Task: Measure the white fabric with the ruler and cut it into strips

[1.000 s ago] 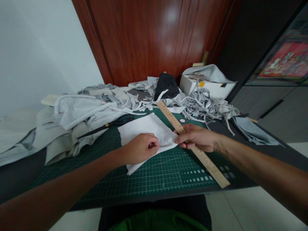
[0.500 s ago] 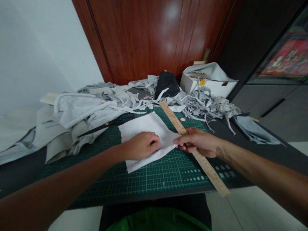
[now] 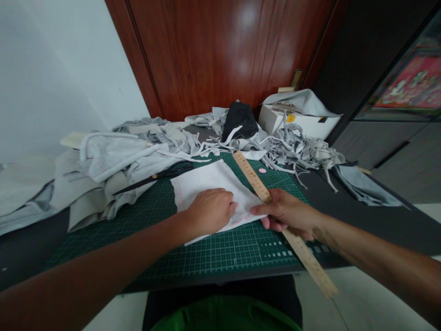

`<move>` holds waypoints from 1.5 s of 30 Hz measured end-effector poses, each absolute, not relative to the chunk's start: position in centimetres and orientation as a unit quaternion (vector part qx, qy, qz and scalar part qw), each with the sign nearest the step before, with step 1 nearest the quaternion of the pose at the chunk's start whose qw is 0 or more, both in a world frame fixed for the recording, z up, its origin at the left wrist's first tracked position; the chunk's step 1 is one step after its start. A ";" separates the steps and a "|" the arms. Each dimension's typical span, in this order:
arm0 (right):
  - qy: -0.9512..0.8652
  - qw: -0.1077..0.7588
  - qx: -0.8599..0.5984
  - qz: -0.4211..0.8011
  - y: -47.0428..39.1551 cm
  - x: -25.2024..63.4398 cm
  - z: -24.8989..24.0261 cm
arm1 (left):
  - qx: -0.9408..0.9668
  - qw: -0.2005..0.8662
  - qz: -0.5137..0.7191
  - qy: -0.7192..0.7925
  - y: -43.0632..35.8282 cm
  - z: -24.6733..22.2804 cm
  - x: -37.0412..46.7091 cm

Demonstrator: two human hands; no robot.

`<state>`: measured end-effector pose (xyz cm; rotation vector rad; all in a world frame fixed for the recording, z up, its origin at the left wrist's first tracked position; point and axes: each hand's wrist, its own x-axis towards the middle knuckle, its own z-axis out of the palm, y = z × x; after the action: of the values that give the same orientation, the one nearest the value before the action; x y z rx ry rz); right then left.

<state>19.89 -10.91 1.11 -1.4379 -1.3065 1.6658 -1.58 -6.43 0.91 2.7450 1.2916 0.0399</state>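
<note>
A piece of white fabric (image 3: 206, 180) with faint pink lines lies on the green cutting mat (image 3: 220, 259). My left hand (image 3: 213, 209) rests on its middle with the fingers curled in; whatever they may hold is hidden. At the fabric's right corner, my right hand (image 3: 287, 214) is closed, its thumb over the cloth and its fingers underneath. The same hand grips a wooden ruler (image 3: 253, 177), which slants from the back of the mat to past the table's front edge.
Black-handled scissors (image 3: 155, 177) lie at left against heaped grey and white cloth (image 3: 113, 154). Fabric strips (image 3: 292, 142), a black cloth bundle (image 3: 240, 122) and a white box (image 3: 310, 122) line the back. A pink disc (image 3: 262, 170) sits near the ruler. Folded grey fabric (image 3: 365, 186) lies at right.
My right hand has moved slightly right and toward me, drawing the fabric's corner and the ruler along. My left hand has slid a little right over the fabric.
</note>
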 end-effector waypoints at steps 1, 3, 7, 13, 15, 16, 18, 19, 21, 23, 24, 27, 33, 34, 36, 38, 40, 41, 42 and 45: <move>-0.493 0.276 -0.549 0.616 -11.0 19.9 1.1 | 0.897 0.042 0.007 0.441 -6.6 0.8 -1.1; -0.500 0.251 -0.568 0.604 -11.1 19.8 1.2 | 0.884 0.029 0.005 0.467 -6.9 0.6 -0.4; -0.528 0.203 -0.582 0.584 -11.2 19.8 1.2 | 0.894 0.009 0.071 0.442 -7.1 -0.4 0.0; -0.516 0.205 -0.553 0.621 -11.5 20.2 0.9 | 0.936 0.038 0.108 0.333 -6.2 -1.9 -0.8; -0.488 0.240 -0.535 0.646 -11.7 20.4 0.8 | 0.943 0.045 0.103 0.313 -6.0 -2.1 -1.0; -0.477 0.250 -0.531 0.654 -11.8 20.5 0.9 | 0.945 0.047 0.101 0.309 -5.9 -2.0 -1.1; -0.463 0.262 -0.532 0.659 -12.1 20.6 0.9 | 0.945 0.049 0.095 0.308 -6.0 -1.9 -1.1; -0.459 0.270 -0.536 0.655 -12.3 20.5 0.9 | 0.945 0.050 0.092 0.310 -6.0 -1.9 -1.1; -0.456 0.295 -0.542 0.642 -12.7 20.1 0.9 | 0.944 0.056 0.085 0.314 -6.0 -1.7 -1.1; -0.454 0.322 -0.538 0.633 -13.2 19.5 0.9 | 0.943 0.061 0.082 0.318 -6.1 -1.5 -1.0; -0.451 0.332 -0.536 0.632 -13.4 19.2 0.9 | 0.942 0.062 0.082 0.318 -6.1 -1.5 -1.0; -0.441 0.354 -0.536 0.627 -13.9 18.6 0.8 | 0.942 0.061 0.082 0.319 -6.0 -1.4 -0.9; -0.430 0.358 -0.556 0.614 -15.0 18.4 0.4 | 0.942 0.061 0.073 0.323 -6.1 -1.2 -0.8; -0.433 0.361 -0.557 0.609 -15.2 18.4 0.3 | 0.942 0.061 0.070 0.323 -6.1 -1.2 -0.8; -0.446 0.365 -0.555 0.600 -15.5 18.4 0.0 | 0.941 0.062 0.064 0.326 -6.1 -1.1 -0.7; -0.460 0.363 -0.548 0.597 -15.8 18.4 -0.2 | 0.940 0.060 0.060 0.330 -6.1 -1.0 -0.6; -0.474 0.347 -0.549 0.594 -15.9 18.4 -0.5 | 0.938 0.056 0.055 0.337 -5.9 -0.9 -0.3; -0.481 0.333 -0.554 0.592 -16.0 18.5 -0.5 | 0.937 0.055 0.052 0.342 -5.8 -1.0 -0.1; -0.486 0.318 -0.561 0.590 -16.0 18.5 -0.5 | 0.935 0.054 0.051 0.347 -5.8 -1.0 0.2; -0.493 0.285 -0.580 0.582 -15.9 18.4 -0.5 | 0.929 0.045 0.068 0.360 -5.7 -1.5 0.8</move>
<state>18.42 -15.90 -0.47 -1.5527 -1.3195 1.5573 0.85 -5.72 -1.47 2.8383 1.0993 0.2067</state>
